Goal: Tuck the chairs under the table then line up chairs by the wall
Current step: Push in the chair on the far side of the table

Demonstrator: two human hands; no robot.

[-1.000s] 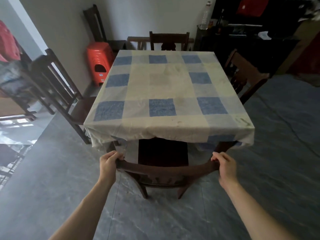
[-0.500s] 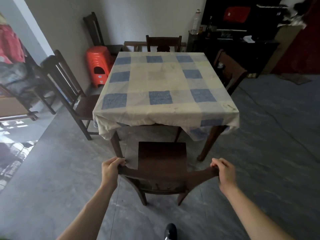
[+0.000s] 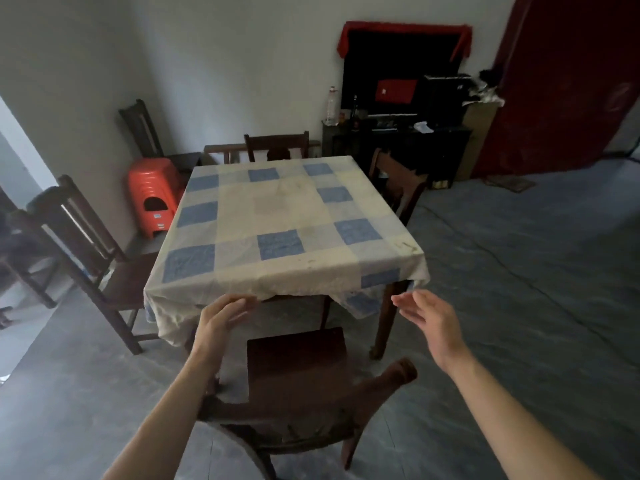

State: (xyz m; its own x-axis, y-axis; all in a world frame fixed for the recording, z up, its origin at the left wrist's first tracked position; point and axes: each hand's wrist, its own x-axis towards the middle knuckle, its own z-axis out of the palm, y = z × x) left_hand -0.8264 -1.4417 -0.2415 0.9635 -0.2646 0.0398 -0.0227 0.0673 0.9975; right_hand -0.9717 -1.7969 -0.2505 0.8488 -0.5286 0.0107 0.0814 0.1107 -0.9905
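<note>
A dark wooden chair stands right below me, its seat pulled clear of the table, which wears a blue-and-cream checked cloth. My left hand and my right hand hover open above the chair, fingers spread, touching nothing. A second chair stands at the table's left side, turned outward. A third chair sits tucked at the far side, and another chair stands at the right side. One more chair leans in the far left corner by the wall.
A stack of orange plastic stools stands by the left wall. A dark cabinet with a screen and bottle lines the back wall. A red curtain hangs at the right. Grey floor stretches to the right.
Both hands pulled the near chair back out from under the table, then let go of its backrest and lifted, open. My view has backed away and tilted up.
</note>
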